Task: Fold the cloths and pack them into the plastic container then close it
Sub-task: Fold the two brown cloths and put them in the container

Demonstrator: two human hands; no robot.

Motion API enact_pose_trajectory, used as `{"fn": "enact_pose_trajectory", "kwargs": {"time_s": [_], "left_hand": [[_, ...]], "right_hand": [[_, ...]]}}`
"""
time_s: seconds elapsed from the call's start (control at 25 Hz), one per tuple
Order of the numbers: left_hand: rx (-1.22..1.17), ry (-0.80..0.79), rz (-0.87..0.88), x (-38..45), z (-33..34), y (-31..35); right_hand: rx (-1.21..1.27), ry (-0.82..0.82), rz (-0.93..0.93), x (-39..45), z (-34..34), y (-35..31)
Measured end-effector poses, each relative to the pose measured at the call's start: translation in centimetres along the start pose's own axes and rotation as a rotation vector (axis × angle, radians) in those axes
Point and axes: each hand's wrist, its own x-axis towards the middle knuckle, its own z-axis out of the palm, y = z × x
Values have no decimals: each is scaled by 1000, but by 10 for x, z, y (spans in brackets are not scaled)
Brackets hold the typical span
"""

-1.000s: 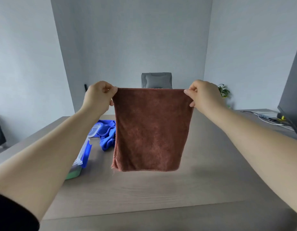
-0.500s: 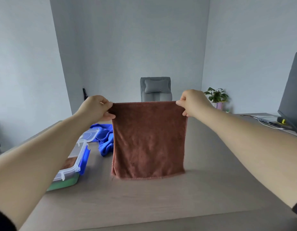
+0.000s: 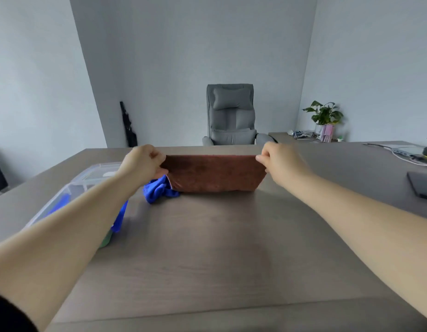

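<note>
Brown cloth (image 3: 213, 174): rust-coloured terry, doubled over, held taut as a wide band at the far middle of the grey table (image 3: 207, 248). Its long axis runs left to right; its lower edge meets the tabletop. Our left hand (image 3: 142, 161) and right hand (image 3: 278, 161) each pinch an upper corner. A crumpled blue cloth (image 3: 159, 189) lies just beside its left end, near the clear plastic container (image 3: 71, 195).

The left arm hides most of the plastic container (image 3: 87, 178).
</note>
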Motion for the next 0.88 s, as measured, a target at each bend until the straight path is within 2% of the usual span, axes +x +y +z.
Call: {"fn": "enact_pose_trajectory", "kwargs": {"time_s": [0.08,0.28,0.6,0.88], "left_hand": [[150,-90,38,-31,2,-10],[-57,-102,-16,-109,3,-20],[184,-237,190,-214,2,-31],[159,-244,260,-265,-13,-37]], "right_hand": [[4,-53,-7,-37,5,6],[1,-103,-39,-116,-1,19],[-48,-198,-35,-208,-22,34],[-33,-246,-91,-246,-36,33]]}}
